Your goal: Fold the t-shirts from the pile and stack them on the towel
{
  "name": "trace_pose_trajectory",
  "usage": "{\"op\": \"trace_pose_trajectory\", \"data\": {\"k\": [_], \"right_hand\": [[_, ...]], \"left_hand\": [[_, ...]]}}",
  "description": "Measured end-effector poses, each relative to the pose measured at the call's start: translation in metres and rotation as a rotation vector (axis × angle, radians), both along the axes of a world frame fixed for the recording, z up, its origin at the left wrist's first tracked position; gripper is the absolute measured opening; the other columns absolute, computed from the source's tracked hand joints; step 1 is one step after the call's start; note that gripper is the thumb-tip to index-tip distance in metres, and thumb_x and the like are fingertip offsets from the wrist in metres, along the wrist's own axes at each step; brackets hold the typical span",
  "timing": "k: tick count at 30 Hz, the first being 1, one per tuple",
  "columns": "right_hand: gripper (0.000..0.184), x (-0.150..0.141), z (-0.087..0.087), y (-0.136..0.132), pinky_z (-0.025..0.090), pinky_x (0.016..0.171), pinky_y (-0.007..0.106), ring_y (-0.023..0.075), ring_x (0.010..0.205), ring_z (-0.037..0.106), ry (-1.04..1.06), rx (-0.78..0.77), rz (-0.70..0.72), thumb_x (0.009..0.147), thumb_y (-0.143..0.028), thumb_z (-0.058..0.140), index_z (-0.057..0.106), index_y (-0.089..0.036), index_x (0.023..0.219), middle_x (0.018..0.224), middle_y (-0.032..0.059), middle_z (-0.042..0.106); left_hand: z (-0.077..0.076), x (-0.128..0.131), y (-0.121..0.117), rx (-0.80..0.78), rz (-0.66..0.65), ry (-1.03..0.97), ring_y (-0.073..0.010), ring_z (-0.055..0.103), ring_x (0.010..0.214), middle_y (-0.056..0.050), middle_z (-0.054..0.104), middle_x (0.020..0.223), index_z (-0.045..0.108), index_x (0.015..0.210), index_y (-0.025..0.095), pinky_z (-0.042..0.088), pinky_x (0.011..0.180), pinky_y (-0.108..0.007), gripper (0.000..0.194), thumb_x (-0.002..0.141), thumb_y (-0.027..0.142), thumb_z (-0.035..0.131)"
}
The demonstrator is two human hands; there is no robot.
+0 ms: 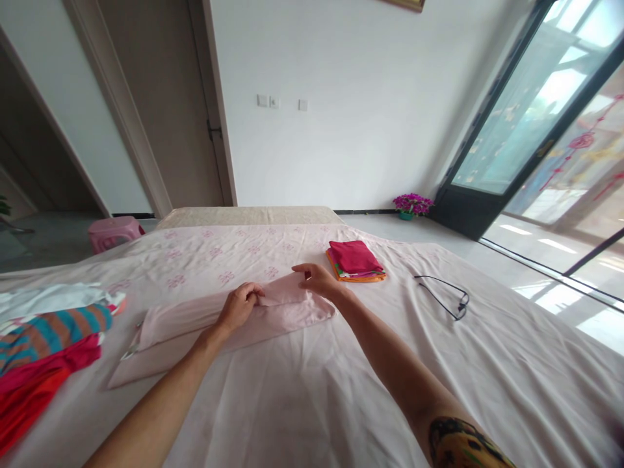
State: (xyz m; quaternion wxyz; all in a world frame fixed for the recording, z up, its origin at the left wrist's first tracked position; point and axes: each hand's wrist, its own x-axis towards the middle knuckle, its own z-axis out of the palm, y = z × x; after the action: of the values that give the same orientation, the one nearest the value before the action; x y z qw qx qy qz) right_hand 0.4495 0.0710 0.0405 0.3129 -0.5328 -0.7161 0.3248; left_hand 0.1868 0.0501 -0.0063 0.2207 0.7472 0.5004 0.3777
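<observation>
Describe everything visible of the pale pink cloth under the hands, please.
The pale pink cloth is plain, looks thin and soft, and lies partly folded on the flowered cover, a long strip with one layer turned over another. Tiny details at its left end cannot be identified. The left hand pinches the upper layer; the right hand is at the cloth's far edge, its grip unclear.

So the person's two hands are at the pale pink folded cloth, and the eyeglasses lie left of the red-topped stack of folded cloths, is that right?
Not quite: the head view shows the eyeglasses right of the red-topped stack of folded cloths. The left hand and right hand are indeed at the pale pink folded cloth.
</observation>
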Motion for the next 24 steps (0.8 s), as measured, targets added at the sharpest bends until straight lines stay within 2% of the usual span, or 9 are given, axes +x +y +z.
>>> {"op": "trace_pose_trajectory", "data": {"k": [4,8,12,15,19,24], "right_hand": [[0.051,-0.004,0.007,-0.007,0.046,0.090,0.025,0.0174,0.096,0.063,-0.315,0.257,-0.027,0.075,0.000,0.053,0.072,-0.019,0.118,0.108,0.0060,0.069],[0.041,-0.009,0.016,-0.019,0.044,0.090,0.024,0.0172,0.104,0.061,-0.438,0.361,-0.050,0.089,-0.008,0.051,0.067,-0.021,0.124,0.111,0.0072,0.065],[0.031,-0.012,0.022,-0.024,0.044,0.082,0.022,0.0157,0.099,0.062,-0.533,0.391,-0.050,0.098,-0.019,0.047,0.068,-0.025,0.120,0.111,0.0059,0.062],[0.030,-0.010,0.024,-0.027,0.044,0.077,0.022,0.0157,0.095,0.062,-0.565,0.424,-0.072,0.101,-0.024,0.044,0.070,-0.027,0.114,0.113,0.0050,0.060],[0.029,0.001,0.018,-0.037,0.045,0.081,0.022,0.0150,0.099,0.061,-0.509,0.435,-0.044,0.101,-0.023,0.043,0.069,-0.025,0.114,0.124,0.0058,0.058],[0.032,0.022,-0.005,-0.063,0.045,0.086,0.024,0.0156,0.099,0.063,-0.494,0.371,0.130,0.093,-0.010,0.043,0.069,-0.021,0.110,0.114,0.0060,0.065]], "left_hand": [[0.003,0.000,-0.008,0.010,-0.015,0.046,-0.0174,0.066,0.085,-0.004,0.071,0.094,0.067,0.090,0.020,0.051,0.081,-0.030,0.017,0.080,0.026,0.055],[0.007,0.007,-0.013,0.076,0.039,0.128,-0.0173,0.066,0.083,-0.004,0.070,0.095,0.061,0.095,0.020,0.050,0.075,-0.028,0.018,0.081,0.031,0.062],[0.010,0.019,-0.017,0.139,0.076,0.284,-0.0190,0.066,0.087,-0.004,0.071,0.100,0.058,0.109,0.022,0.048,0.079,-0.031,0.032,0.078,0.024,0.066],[0.010,0.023,-0.020,0.221,0.084,0.403,-0.0207,0.065,0.091,-0.005,0.070,0.100,0.060,0.106,0.023,0.046,0.083,-0.033,0.033,0.076,0.009,0.058],[0.008,0.019,-0.024,0.363,0.118,0.474,-0.0242,0.061,0.097,-0.007,0.067,0.099,0.062,0.099,0.023,0.044,0.088,-0.036,0.033,0.076,0.002,0.051],[0.001,0.011,-0.034,0.359,-0.047,0.511,-0.0231,0.058,0.095,-0.006,0.065,0.095,0.063,0.091,0.023,0.044,0.086,-0.036,0.027,0.080,0.003,0.049]]}}
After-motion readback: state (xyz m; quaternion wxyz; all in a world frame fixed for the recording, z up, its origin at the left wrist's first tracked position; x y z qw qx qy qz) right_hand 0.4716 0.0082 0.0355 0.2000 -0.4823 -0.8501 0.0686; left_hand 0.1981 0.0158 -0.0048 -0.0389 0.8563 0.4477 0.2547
